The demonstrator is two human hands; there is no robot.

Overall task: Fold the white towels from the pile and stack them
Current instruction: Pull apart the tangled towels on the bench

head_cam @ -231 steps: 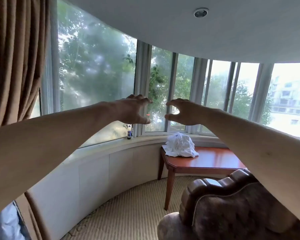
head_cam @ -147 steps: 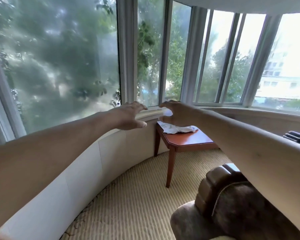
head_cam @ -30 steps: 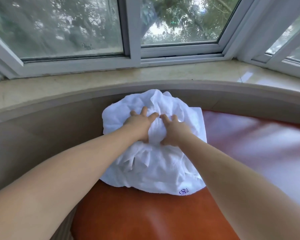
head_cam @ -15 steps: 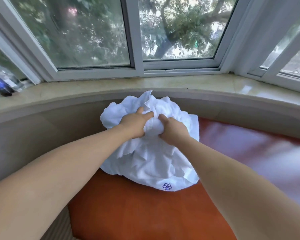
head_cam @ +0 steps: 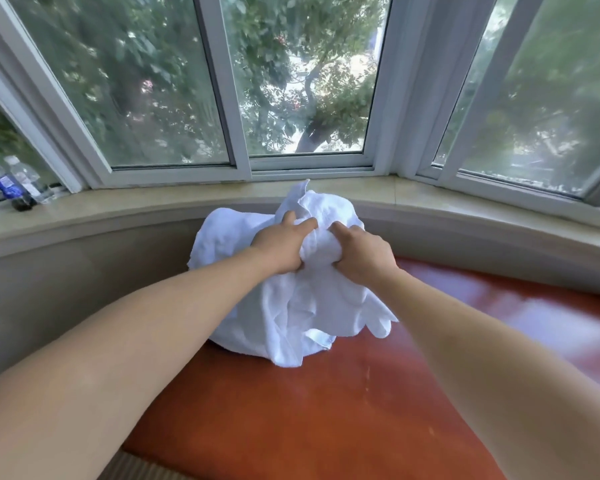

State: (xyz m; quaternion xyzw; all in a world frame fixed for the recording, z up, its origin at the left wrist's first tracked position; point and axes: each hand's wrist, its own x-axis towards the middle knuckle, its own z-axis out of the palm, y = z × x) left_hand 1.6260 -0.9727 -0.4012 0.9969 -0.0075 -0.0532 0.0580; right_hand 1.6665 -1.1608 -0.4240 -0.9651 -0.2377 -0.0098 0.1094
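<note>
Hands, left (head_cam: 280, 244) and right (head_cam: 360, 257), both clutched towel pile (head_cam: 288, 306) on worktop (head_cam: 326, 410), bottles (head_cam: 13, 183) on sill (head_cam: 136, 206).

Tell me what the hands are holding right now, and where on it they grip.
Both hands grip the towels: the left hand and right hand bunch cloth at the top of the pile, side by side.
</note>
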